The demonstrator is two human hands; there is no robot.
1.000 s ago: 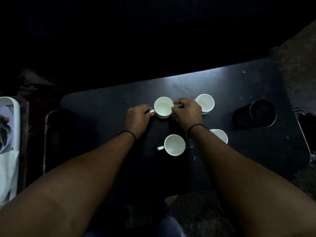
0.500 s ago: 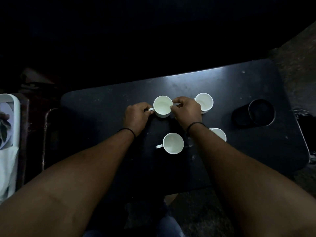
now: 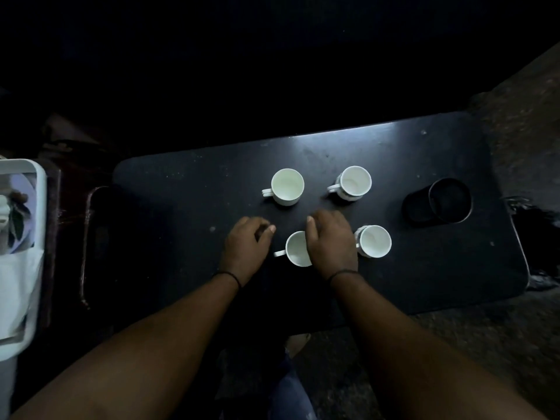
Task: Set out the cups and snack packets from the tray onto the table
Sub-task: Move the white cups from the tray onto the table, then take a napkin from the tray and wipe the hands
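Four white cups stand on the black table (image 3: pixel 181 207): far-left cup (image 3: pixel 287 186), far-right cup (image 3: pixel 354 182), near-left cup (image 3: pixel 295 248) and near-right cup (image 3: pixel 375 241). My left hand (image 3: pixel 247 247) hovers just left of the near-left cup's handle, fingers loosely curled and holding nothing. My right hand (image 3: pixel 330 244) lies over the right half of the near-left cup with the thumb pointing away from me. Its fingers are hidden, so a grip on the cup cannot be told. No snack packets show on the table.
A black round container (image 3: pixel 450 200) sits at the table's right end. A white tray (image 3: pixel 33 189) with pale contents stands off the table's left end, beside a dark handled frame (image 3: pixel 86 244). The floor shows beyond the table's near and right edges.
Both hands have let go of the far-left cup and drawn back toward me. They are now at the near-left cup. The far-left cup stays where it was set.
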